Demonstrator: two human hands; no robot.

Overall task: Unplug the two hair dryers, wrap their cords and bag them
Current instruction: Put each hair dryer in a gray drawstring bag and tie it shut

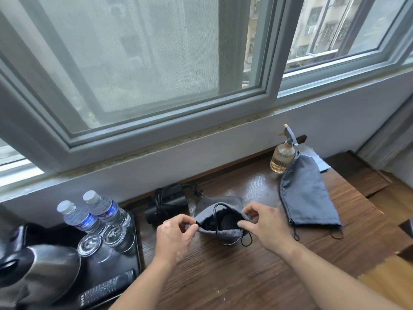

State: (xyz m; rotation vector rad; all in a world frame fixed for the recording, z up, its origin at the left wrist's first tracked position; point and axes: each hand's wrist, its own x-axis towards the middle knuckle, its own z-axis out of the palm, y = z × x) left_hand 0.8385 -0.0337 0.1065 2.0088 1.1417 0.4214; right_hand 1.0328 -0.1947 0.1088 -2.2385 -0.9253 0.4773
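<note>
A gray bag lies in the middle of the brown desk. Its mouth is open and faces the person. A black dryer sits inside it, and only part of the dryer shows. A loop of black cord sticks out of the mouth and hangs over the front rim.

Both hands are on the bag. The left hand pinches the left side of the rim with thumb and fingers. The right hand pinches the right side of the rim the same way. The hands are apart, so the mouth is held wide. A thin black string from the bag lies on the desk just under the right hand.

The other dryer lies on the desk behind the bag, near the wall. Its cord is wound around it. It is not in a bag.

A flat bag, also gray, lies to the right, well apart from the hands. A spray bottle stands just behind it.

On the left is a black tray. It holds 2 water bottles, 2 glasses, a kettle and a remote. A big window is above the desk.
</note>
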